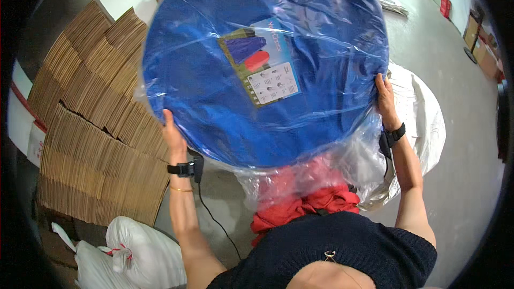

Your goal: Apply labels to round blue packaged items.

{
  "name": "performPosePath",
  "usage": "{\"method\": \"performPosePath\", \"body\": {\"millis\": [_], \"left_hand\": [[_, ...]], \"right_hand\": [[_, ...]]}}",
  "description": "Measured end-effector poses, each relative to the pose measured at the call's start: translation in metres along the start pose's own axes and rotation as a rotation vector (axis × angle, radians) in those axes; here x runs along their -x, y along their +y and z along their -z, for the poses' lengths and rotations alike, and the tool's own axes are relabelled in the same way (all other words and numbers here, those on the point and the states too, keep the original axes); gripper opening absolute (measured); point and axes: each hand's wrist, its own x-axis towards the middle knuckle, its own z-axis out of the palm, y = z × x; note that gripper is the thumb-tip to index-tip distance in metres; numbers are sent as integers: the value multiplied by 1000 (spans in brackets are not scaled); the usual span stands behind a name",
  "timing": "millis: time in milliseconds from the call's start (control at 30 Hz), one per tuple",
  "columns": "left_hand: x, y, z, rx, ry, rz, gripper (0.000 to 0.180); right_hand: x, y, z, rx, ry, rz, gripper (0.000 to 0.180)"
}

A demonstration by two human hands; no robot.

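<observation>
A large round blue fabric disc (214,91) fills the middle of the view, wrapped in a clear plastic bag (348,155) with a printed paper card (265,67) inside. My left hand (172,135) grips the disc's lower left rim. My right hand (384,96) grips its right rim. Both wrists wear black bands, and a cable hangs from the left one. Loose plastic hangs from the bottom of the disc over red fabric (305,203) close to my chest.
Stacks of flattened brown cardboard (91,128) stand at the left. A tied white sack (134,251) lies at lower left. A big white woven bag (423,118) sits behind the disc at right. Grey concrete floor (460,75) stretches right, with boxes at the far edge.
</observation>
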Motion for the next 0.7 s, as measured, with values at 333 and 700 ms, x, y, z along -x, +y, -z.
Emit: {"method": "performPosePath", "body": {"millis": [333,700], "left_hand": [[30,42,3,-78,1,-79,48],[28,62,-11,-160,-25,-130,53]], "right_hand": [[8,56,1,-184,94,74,37],[3,77,-3,-214,291,51,27]]}}
